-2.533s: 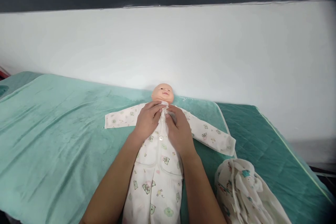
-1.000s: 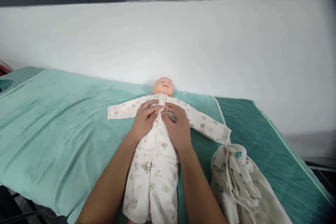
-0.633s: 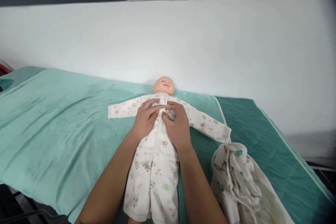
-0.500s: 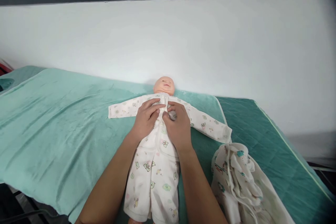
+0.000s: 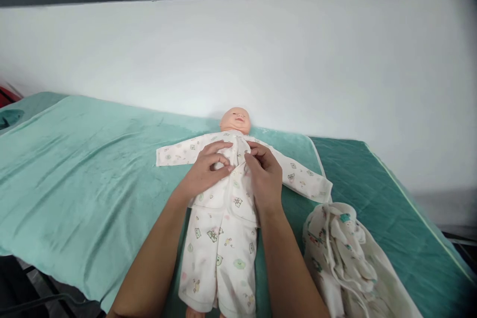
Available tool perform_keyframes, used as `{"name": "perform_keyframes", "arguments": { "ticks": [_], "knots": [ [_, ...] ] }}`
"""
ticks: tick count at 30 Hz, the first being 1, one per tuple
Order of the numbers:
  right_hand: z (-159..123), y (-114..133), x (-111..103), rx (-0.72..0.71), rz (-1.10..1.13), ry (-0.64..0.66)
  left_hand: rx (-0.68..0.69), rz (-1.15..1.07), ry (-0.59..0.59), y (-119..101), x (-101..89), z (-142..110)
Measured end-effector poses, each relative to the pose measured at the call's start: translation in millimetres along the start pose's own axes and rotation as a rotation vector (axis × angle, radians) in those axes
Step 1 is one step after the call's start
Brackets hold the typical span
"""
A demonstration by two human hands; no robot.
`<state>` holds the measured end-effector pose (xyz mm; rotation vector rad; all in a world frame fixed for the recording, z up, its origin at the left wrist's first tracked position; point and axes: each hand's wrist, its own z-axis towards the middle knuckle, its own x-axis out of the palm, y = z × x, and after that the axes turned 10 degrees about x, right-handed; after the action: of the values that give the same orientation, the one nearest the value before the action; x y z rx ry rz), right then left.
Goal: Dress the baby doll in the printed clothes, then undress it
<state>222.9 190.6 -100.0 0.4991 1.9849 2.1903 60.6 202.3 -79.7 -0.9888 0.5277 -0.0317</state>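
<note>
A baby doll [image 5: 234, 119] lies on its back on a light green towel [image 5: 85, 169], dressed in a white printed romper [image 5: 219, 243] with sleeves spread to both sides. My left hand [image 5: 206, 171] rests on the doll's chest, its fingers pinched on the left edge of the romper's front opening. My right hand [image 5: 266, 176] pinches the right edge beside it. The two hands sit slightly apart, with the front placket showing between them. One doll foot peeks out below the romper legs.
A crumpled bundle of white printed cloth [image 5: 343, 263] lies at the lower right on a darker green quilted mat [image 5: 376, 208]. A white wall [image 5: 261, 54] rises right behind the doll's head. The bed's front edge drops off at lower left.
My hands have drawn slightly apart on the doll's chest and shifted a little lower, exposing the romper's front between them. The view has drifted slightly.
</note>
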Motion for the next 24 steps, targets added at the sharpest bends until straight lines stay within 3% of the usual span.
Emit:
{"name": "perform_keyframes", "arguments": {
  "ticks": [5, 12, 18, 24],
  "knots": [
    [0, 1, 0, -0.022, -0.092, -0.008, 0.015, 0.016, 0.125, -1, -7.5, -1],
    [-17, -1, -3, -0.227, -0.356, 0.008, 0.028, -0.021, 0.132, 0, -7.1, -3],
    [-38, -10, -17, -0.192, -0.377, 0.075, 0.105, 0.062, 0.126, 6, -6.5, -3],
    [-36, -12, -23, -0.211, -0.414, 0.139, 0.059, 0.063, 0.138, 1, -8.8, -4]
  ]
}}
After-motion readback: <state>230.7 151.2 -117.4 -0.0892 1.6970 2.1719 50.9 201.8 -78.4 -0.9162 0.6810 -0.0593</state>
